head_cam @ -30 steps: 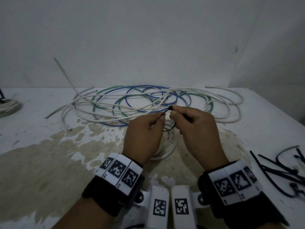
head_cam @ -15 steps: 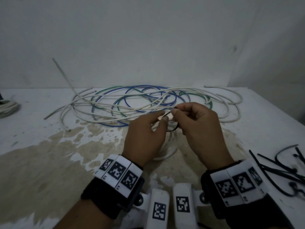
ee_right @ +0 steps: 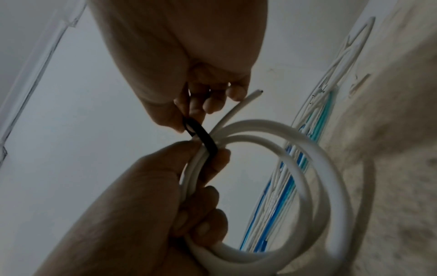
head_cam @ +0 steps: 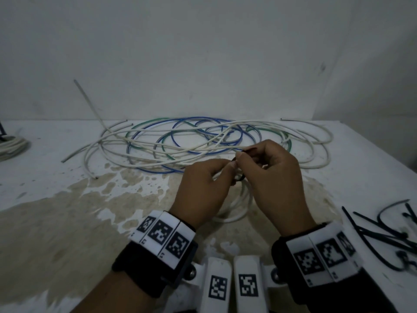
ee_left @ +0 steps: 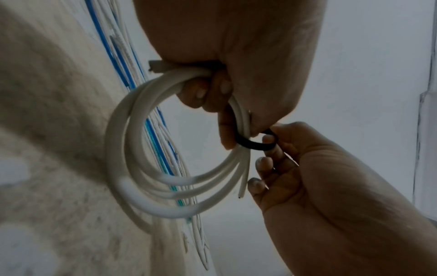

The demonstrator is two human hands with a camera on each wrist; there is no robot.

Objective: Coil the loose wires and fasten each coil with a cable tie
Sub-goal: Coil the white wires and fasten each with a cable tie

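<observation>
My left hand (head_cam: 225, 170) grips a small coil of white wire (head_cam: 239, 213) that hangs below both hands above the table. A black cable tie (ee_left: 255, 145) is looped round the coil's strands, and my right hand (head_cam: 248, 154) pinches it right beside the left fingertips. In the left wrist view the left fingers (ee_left: 212, 93) curl round the coil (ee_left: 141, 203) and the right hand (ee_left: 272, 153) holds the tie's loop. The right wrist view shows the tie (ee_right: 205, 139) crossing the strands (ee_right: 331, 186), with one cut wire end sticking out.
A tangle of loose white, blue and green wires (head_cam: 191, 141) lies behind the hands near the wall. Several spare black cable ties (head_cam: 383, 233) lie at the right. Another white coil (head_cam: 11, 145) sits at the far left. The table (head_cam: 67, 222) is stained.
Both hands have drifted slightly to the right with the coil. The right fingers have shifted their pinch on the tie; the left hand keeps its grip.
</observation>
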